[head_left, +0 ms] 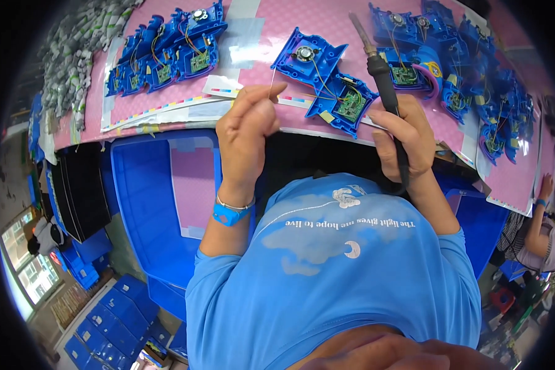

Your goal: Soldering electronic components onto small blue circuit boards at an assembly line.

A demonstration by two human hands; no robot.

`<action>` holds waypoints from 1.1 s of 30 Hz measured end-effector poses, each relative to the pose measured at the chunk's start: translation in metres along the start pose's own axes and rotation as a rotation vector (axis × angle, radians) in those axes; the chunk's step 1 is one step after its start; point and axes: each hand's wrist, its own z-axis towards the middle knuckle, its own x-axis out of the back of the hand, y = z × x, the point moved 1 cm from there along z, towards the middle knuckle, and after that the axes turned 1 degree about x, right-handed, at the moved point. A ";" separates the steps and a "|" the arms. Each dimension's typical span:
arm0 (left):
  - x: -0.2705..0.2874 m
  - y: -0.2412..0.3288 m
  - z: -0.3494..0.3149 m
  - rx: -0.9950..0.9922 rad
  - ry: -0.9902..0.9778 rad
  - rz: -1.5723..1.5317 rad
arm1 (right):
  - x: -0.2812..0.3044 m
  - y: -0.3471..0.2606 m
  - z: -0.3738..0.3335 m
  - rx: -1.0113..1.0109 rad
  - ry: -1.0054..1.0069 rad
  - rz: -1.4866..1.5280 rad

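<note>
My right hand [404,132] fingers wrapped round soldering iron [382,74], tip raised clear of blue housing [327,77] on desk [302,18]; left hand [246,123] fingers pinch thin solder wire [272,83], ready to feed.

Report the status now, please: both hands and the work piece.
Left hand pinches thin solder wire. Right hand grips soldering iron, tip raised. Blue housing with circuit board lies between them, untouched. Nothing in the way.

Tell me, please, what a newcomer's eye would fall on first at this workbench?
Probably the open blue plastic shell at the centre of the pink table, its green circuit board and wires exposed. The right hand holds a soldering iron beside it, while the left hand pinches a thin wire. More blue shells lie at upper left.
</note>
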 end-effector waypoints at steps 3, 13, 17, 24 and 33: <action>-0.008 -0.004 0.011 -0.130 0.069 0.126 | 0.001 -0.004 0.003 -0.100 0.061 0.165; -0.020 -0.013 0.026 -0.529 0.184 0.722 | 0.004 -0.010 0.003 -0.281 0.043 0.339; -0.019 -0.017 0.027 -0.587 0.189 0.820 | 0.003 -0.006 0.003 -0.265 0.021 0.301; -0.017 -0.018 0.024 -0.571 0.176 0.806 | 0.005 -0.004 0.001 -0.290 -0.001 0.285; -0.016 -0.020 0.025 -0.600 0.196 0.789 | 0.004 -0.002 0.004 -0.301 -0.025 0.263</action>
